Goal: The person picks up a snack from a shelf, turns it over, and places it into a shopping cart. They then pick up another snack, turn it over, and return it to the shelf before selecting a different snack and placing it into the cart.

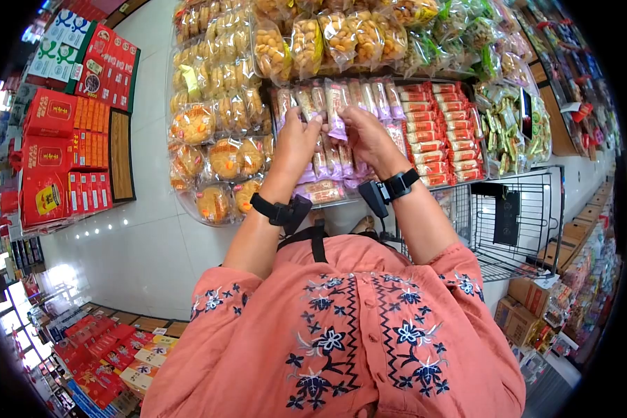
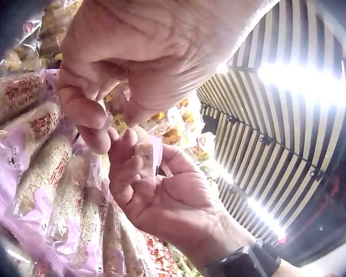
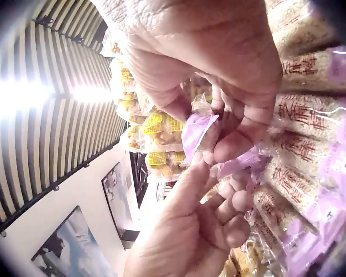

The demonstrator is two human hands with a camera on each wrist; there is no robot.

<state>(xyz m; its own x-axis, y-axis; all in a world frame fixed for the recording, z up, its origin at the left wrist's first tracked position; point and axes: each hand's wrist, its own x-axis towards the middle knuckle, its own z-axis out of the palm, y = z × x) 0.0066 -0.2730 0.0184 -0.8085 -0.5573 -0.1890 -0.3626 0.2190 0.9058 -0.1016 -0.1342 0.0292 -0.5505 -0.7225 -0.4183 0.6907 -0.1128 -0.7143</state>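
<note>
My right hand (image 1: 370,136) pinches a sesame stick (image 1: 336,115) in clear and purple wrapping between thumb and fingers, raised over the rows on the display. In the right wrist view its purple wrapper end (image 3: 199,135) points toward the camera. My left hand (image 1: 298,145) is close beside it, fingers loosely curled, thumb tip right at the wrapper. The two hands' fingertips meet in the left wrist view, where the left hand (image 2: 144,57) covers part of the stick. Below the hands lie more sesame sticks (image 1: 322,189) with red lettering and purple ends.
Bagged round pastries (image 1: 224,159) fill the left of the display, with bagged nut-like snacks (image 1: 306,45) behind. Red-wrapped sticks (image 1: 428,136) and green-wrapped packets (image 1: 501,132) are on the right. A wire shopping cart (image 1: 515,237) stands at right; red gift boxes (image 1: 49,157) at left.
</note>
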